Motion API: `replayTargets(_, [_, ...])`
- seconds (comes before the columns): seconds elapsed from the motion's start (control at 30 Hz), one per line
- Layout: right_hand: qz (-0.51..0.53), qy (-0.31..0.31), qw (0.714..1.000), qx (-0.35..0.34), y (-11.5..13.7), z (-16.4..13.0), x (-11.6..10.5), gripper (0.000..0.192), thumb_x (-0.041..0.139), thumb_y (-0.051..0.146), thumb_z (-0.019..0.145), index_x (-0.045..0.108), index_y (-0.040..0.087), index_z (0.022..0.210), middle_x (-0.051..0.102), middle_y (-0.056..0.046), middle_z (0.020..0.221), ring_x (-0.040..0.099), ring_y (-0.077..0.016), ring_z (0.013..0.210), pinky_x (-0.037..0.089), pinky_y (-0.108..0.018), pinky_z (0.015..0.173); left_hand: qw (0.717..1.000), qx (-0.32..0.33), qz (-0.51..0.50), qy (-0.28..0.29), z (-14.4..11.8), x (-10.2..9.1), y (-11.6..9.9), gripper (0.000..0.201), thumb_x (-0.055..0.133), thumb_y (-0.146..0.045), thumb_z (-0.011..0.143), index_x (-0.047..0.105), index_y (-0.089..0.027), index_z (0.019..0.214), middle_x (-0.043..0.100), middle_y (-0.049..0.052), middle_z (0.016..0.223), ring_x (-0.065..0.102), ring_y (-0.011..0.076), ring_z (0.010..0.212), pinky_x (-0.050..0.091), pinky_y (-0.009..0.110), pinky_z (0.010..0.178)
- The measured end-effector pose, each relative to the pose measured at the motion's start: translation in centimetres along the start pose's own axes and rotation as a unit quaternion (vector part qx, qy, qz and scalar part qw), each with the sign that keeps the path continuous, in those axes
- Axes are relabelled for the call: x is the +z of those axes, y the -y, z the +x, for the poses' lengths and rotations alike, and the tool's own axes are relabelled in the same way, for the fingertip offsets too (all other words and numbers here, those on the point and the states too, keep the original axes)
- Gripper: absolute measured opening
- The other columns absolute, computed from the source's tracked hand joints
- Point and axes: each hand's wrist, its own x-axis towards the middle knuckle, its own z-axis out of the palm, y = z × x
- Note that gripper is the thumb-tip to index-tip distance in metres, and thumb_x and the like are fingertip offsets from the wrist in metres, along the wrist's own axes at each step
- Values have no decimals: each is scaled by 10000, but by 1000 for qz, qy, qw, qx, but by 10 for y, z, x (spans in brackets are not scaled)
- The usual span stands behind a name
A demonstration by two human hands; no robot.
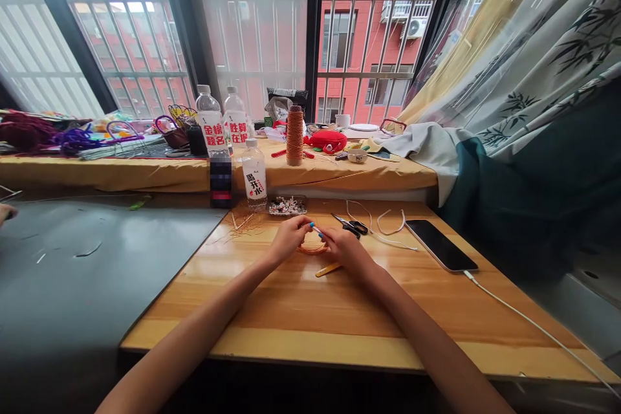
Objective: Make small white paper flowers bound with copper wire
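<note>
Left hand (290, 237) and right hand (342, 245) both pinched shut on orange cord (313, 248), left of scissors (350, 225), for fine control.

1 head-worn view, forward and downward, close above the wooden table (272, 310).

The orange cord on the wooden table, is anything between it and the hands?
Nothing visible. The left hand and right hand already meet over the orange cord. The scissors lie just behind, off to the side.
</note>
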Motion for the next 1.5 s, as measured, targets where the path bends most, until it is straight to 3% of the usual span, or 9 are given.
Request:
replayTargets(0.2, [127,18,991,28,3,1,0,280,380,168,789,612,146,943,599,-34,679,526,-116,590,409,-212,583,997,-20,-75,12,1,-2,-4,198,480,-307,693,535,-117,694,497,-17,581,411,35,393,338,153,357])
replayTargets(0.47, [154,29,985,74,5,1,0,297,364,143,763,641,161,869,564,-12,615,492,-111,560,371,-209,549,984,-53,-161,54,3,-1,-4,258,528,-319,666,578,-91,778,552,9,621,416,30,378,344,165,356])
replayTargets(0.8, [159,9,984,76,0,5,9,278,329,234,821,582,124,852,583,-75,836,515,-154,787,378,-273,733,961,-124,-237,66,0,1,-5,178,469,-268,727,529,-101,744,557,22,642,421,37,396,368,182,411])
replayTargets(0.9, [139,10,988,61,2,5,10,259,336,232,829,580,142,832,583,-70,848,513,-153,816,370,-270,756,987,-94,-115,54,-1,3,-2,163,389,-245,771,497,-129,729,543,15,633,425,54,412,364,192,434])
replayTargets(0.97, [110,5,992,58,2,4,10,251,340,226,831,575,145,795,575,-69,822,507,-156,795,370,-270,737,998,-4,54,42,-6,3,-2,170,372,-236,785,501,-147,720,540,23,668,458,80,492,371,202,496])
replayTargets(1.07, [66,8,996,67,1,2,9,259,328,213,835,552,142,726,547,-66,749,490,-158,718,370,-274,675,956,126,259,62,-15,1,-5,114,430,-228,767,524,-167,786,536,48,785,490,129,644,364,223,591])
replayTargets(1.13, [51,10,997,65,0,2,9,260,321,199,835,529,146,689,528,-59,720,475,-154,685,364,-274,650,933,148,317,83,-19,0,-7,125,443,-213,762,521,-174,852,528,55,826,491,144,674,352,228,602])
replayTargets(1.3, [55,-13,997,51,2,2,7,253,311,205,837,497,166,670,511,-42,710,464,-145,680,355,-265,639,933,134,328,57,-14,2,-5,146,375,-189,788,520,-178,791,510,36,788,467,130,635,335,222,587])
replayTargets(1.5, [101,-24,993,55,8,4,4,231,330,211,822,510,169,683,533,-40,723,483,-145,709,360,-262,659,970,112,216,21,-7,5,-3,240,301,-119,772,484,-162,623,475,2,607,425,109,579,315,208,554])
